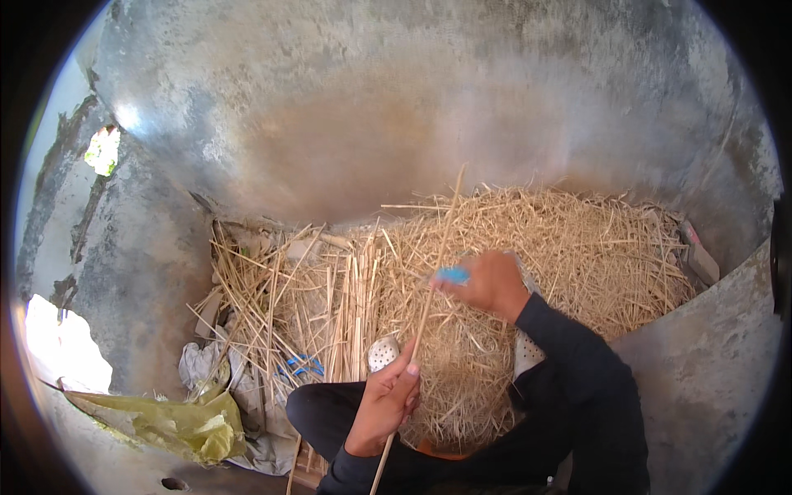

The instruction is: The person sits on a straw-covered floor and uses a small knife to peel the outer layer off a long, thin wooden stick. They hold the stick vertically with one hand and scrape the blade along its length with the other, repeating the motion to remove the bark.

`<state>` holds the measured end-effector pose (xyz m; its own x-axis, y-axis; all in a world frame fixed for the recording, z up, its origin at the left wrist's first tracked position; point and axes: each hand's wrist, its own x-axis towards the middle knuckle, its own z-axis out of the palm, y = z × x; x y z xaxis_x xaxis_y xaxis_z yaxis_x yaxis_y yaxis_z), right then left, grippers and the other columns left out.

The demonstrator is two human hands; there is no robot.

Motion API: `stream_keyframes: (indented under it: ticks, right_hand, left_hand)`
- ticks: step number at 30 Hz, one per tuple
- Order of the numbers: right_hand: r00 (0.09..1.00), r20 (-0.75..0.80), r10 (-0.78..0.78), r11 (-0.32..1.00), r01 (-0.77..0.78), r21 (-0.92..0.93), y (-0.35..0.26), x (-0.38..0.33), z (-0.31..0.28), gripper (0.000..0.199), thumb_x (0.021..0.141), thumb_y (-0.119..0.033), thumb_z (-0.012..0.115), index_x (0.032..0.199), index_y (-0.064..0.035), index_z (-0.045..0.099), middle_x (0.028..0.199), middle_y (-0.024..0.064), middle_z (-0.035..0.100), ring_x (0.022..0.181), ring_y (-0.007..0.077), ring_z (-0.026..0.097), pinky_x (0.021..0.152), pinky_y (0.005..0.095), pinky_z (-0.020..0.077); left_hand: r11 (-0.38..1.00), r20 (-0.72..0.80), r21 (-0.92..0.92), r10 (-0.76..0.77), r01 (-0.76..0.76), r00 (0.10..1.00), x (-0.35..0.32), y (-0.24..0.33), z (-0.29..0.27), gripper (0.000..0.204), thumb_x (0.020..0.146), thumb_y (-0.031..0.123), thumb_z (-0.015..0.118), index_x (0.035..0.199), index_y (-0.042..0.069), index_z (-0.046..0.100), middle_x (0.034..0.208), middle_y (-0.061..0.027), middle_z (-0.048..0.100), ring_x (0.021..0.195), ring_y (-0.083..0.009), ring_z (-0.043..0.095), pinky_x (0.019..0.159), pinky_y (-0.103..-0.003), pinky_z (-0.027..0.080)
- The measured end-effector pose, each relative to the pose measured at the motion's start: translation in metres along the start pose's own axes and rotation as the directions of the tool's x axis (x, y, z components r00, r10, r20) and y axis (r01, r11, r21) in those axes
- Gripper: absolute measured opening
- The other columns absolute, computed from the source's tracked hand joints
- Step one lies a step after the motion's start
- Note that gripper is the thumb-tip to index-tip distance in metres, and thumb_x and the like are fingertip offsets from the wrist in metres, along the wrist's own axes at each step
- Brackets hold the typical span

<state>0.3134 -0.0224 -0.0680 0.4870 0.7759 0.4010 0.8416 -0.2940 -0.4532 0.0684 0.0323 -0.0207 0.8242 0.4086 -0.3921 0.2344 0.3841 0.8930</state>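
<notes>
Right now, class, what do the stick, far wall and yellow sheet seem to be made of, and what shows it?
Stick: probably bamboo or wood, matte; pale tan, slender, slightly bent.
Far wall: likely cement or plaster, dull; blotchy grey with brownish stains.
Yellow sheet: seemingly thin plastic, faintly glossy; crumpled folds, though fabric is possible.

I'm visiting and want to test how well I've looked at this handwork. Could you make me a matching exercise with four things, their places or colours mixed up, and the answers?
Things
1. Long stick
2. Small object, blurred
3. Crumpled sheet
4. Heap of shavings

Places or colours
A. Yellow-green, at the picture's lower left
B. A loose tangle, mostly on the picture's right half
C. Clasped in the left hand, slanting upward
D. Bright blue, held in the right hand

Right pairs: 1-C, 2-D, 3-A, 4-B
</notes>
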Motion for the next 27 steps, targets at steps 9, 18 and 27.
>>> stream_keyframes:
  ticks: [9, 18, 27]
  right_hand:
    - [0.985, 0.058, -0.163, 0.984, 0.158, 0.085, -0.032, -0.012, 0.021, 0.076, 0.077, -0.078, 0.047, 0.049, -0.0080, 0.057, 0.040, 0.0100, 0.047, 0.036, 0.0242, 0.052, 0.039, 0.0382, 0.0406]
    - [0.987, 0.059, -0.151, 0.987, 0.148, 0.061, -0.032, -0.010, 0.026, 0.074, 0.075, -0.078, 0.050, 0.048, -0.0096, 0.056, 0.040, 0.0084, 0.047, 0.036, 0.0229, 0.051, 0.039, 0.0361, 0.0393]
    - [0.979, -0.021, -0.205, 0.979, 0.205, 0.016, -0.032, -0.010, 0.026, 0.078, 0.074, -0.082, 0.045, 0.048, -0.0103, 0.056, 0.039, 0.0045, 0.047, 0.033, 0.0188, 0.047, 0.035, 0.0335, 0.0374]
  left_hand:
    - [0.901, -0.145, 0.412, 0.212, -0.136, 0.966, -0.022, 0.004, -0.011, 0.046, 0.098, 0.010, 0.047, 0.142, 0.002, 0.036, 0.069, 0.0083, 0.038, 0.061, -0.0010, 0.029, 0.052, -0.017, 0.026]
    - [0.844, -0.151, 0.501, 0.303, -0.191, 0.941, -0.024, -0.003, -0.017, 0.045, 0.098, 0.009, 0.048, 0.141, 0.001, 0.038, 0.069, 0.0073, 0.039, 0.061, -0.0010, 0.030, 0.053, -0.018, 0.027]
    - [0.862, -0.148, 0.477, 0.273, -0.173, 0.951, -0.027, -0.005, -0.015, 0.045, 0.097, 0.008, 0.049, 0.140, 0.000, 0.039, 0.070, 0.0063, 0.040, 0.063, -0.0015, 0.032, 0.054, -0.017, 0.029]
